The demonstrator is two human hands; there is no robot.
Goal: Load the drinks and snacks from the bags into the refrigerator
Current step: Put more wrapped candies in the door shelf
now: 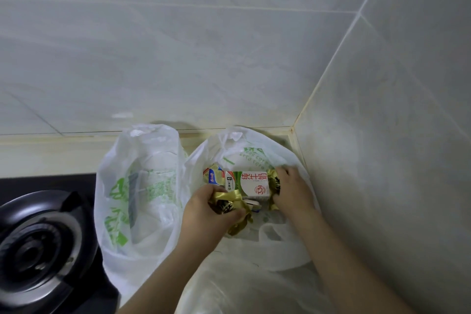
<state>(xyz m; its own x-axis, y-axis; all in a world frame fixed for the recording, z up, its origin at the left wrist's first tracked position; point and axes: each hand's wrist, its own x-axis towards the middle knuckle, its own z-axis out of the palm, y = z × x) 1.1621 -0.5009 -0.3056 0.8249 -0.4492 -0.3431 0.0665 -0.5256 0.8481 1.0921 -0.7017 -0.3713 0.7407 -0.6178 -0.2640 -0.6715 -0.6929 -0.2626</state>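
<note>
A: Two gold-foil packets, one per hand. Left gold packet is in the left hand, with fingers and thumb curled round it. The foil is crumpled and a tail of wrapper hangs out below the palm.

B: The other one?

A: Right gold packet is under the right hand, fingers bent over it and pinching the foil. The hand hides most of it; only its left edge shows.

B: Where's the milk?

A: Milk carton lies on its side between the two hands. It's white and green with red characters. The right gold packet is against its right end, and the left gold packet overlaps its near left corner. Neither hand grips the carton.

B: Anything else in there?

A: Blue-labelled foil pack, just beyond the left hand at the carton's left end. All of it sits inside the right bag, which is white plastic with green print and has its mouth spread wide. Both hands reach into that mouth.

B: Second bag?

A: Left bag stands touching the right one, mouth open. Something grey shows through the plastic; can't tell what.

B: Surroundings?

A: Both bags are on a pale counter, in a corner of the tiled wall. Black gas burner is at far left, just beside the left bag.
</note>
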